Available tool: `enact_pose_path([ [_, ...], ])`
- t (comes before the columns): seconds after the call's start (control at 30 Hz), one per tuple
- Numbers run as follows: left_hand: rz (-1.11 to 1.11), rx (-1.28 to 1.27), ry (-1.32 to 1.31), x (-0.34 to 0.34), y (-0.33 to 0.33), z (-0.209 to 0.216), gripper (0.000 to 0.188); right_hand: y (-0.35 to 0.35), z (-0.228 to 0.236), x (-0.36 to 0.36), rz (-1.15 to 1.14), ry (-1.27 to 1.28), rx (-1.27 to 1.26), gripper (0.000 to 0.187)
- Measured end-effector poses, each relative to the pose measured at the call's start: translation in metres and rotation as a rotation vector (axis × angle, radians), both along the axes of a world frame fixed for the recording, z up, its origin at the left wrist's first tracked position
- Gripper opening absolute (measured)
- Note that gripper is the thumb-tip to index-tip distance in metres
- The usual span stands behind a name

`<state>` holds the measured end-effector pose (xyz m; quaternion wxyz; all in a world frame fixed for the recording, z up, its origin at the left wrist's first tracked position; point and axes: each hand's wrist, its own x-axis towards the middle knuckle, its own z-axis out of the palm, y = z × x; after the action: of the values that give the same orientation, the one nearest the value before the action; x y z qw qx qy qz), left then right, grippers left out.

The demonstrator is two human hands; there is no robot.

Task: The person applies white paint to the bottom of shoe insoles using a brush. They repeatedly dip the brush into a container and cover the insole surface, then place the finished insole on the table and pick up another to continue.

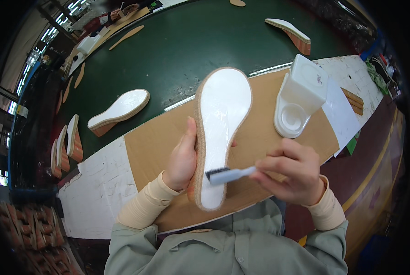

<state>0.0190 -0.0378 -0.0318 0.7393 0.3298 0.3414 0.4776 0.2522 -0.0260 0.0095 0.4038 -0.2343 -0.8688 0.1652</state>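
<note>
A wedge shoe sole (223,103) with a white, glossy wet-looking top and a rope-like edge is held up in front of me. My left hand (183,158) grips it along its left side, thumb up against the edge and most fingers hidden behind. Between the closed fingers of my right hand (293,172) is a brush (232,175) with a pale handle and dark bristles. Its bristles lie against the narrow heel part of the white surface. Beyond my right hand stands a white plastic glue dispenser (304,87) with a round cup at its front.
Brown cardboard (163,133) covers the white worktop (99,183). Behind runs a green conveyor belt (182,41) carrying wedge soles (122,106) and thin tan insoles (127,36). White paper (340,114) lies right of the dispenser. A rack of wedges (30,229) stands lower left. Another person's hand (115,14) shows far off.
</note>
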Motion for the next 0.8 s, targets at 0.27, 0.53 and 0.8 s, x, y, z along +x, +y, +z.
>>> enact_pose_path([
  [0.27, -0.223, 0.033, -0.022, -0.009, 0.006, -0.008, 0.071, 0.000, -0.004, 0.008, 0.132, 0.006, -0.091, 0.016],
  [0.53, -0.258, -0.086, 0.171, -0.004, 0.002, 0.002, 0.074, 0.002, -0.002, 0.015, 0.233, -0.092, -0.089, 0.015],
  [0.8, -0.296, -0.015, 0.301, -0.001, -0.007, 0.004, 0.071, 0.004, -0.005, 0.023, -0.023, -0.080, 0.037, 0.019],
])
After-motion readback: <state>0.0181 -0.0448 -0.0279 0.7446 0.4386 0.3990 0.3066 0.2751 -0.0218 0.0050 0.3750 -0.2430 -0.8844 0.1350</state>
